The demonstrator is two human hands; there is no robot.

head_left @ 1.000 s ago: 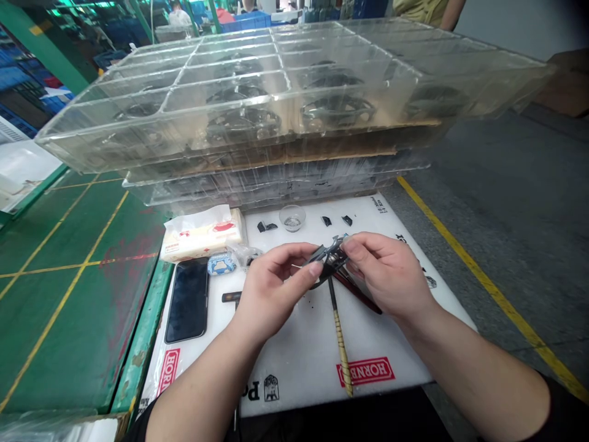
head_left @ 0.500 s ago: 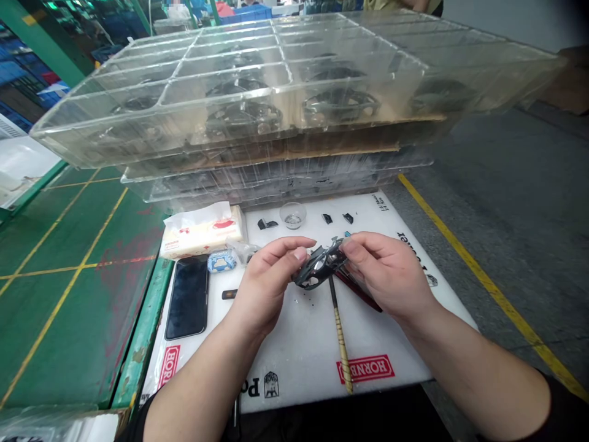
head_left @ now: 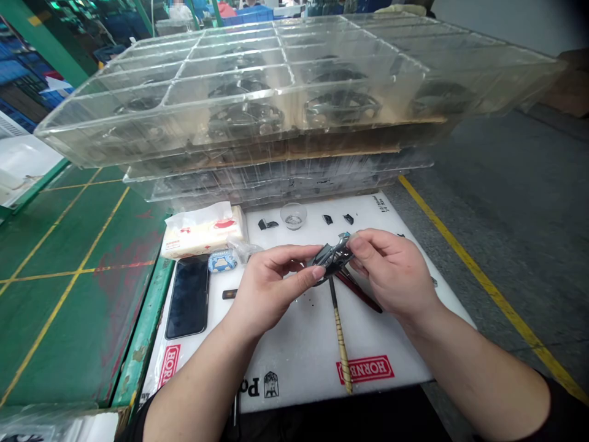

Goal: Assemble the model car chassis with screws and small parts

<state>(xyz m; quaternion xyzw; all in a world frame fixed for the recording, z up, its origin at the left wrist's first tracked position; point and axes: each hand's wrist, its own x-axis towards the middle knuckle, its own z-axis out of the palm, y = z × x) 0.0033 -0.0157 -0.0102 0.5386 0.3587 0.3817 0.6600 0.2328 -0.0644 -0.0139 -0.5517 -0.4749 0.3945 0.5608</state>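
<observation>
The left hand (head_left: pixel 271 288) and right hand (head_left: pixel 391 273) share a narrow grip on a small dark metal part (head_left: pixel 332 256), just above a red-handled tool (head_left: pixel 359 292) on a white board (head_left: pixel 294 362).

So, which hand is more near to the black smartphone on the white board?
Left. The left hand is just right of the black smartphone, not touching it; the right hand is much farther right, past the dark grey part both hands hold.

Left hand (head_left: pixel 271 290) and right hand (head_left: pixel 391 276) grip (fingers (head_left: pixel 372 241) curled).
</observation>
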